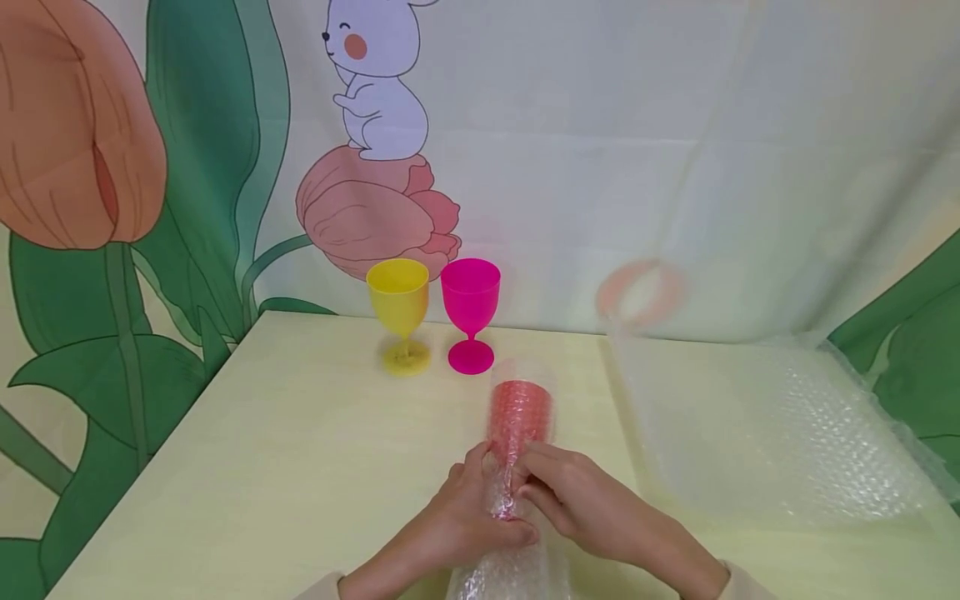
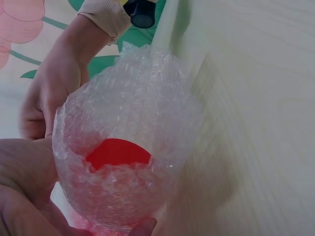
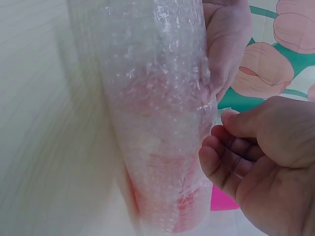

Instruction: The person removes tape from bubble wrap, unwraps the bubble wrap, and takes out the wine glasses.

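Note:
A red cup (image 2: 118,152) lies rolled in clear bubble wrap (image 3: 147,64), the bundle pointing away from me over the table. My left hand (image 1: 476,521) grips the bundle from the left, its thumb lying across the wrap. On the other side my right hand (image 1: 585,504) has its fingers curled, and the thumb and forefinger pinch a small clear strip (image 3: 224,110) that looks like tape, by the wrap's surface. In the left wrist view, the red shows through the wrap's open end.
A yellow goblet (image 1: 399,308) and a pink goblet (image 1: 471,300) stand upright at the table's back. Flat bubble wrap sheets (image 1: 750,433) lie on the right. Behind them is a blurred pinkish ring (image 1: 641,293), against the printed cloth backdrop (image 1: 570,167).

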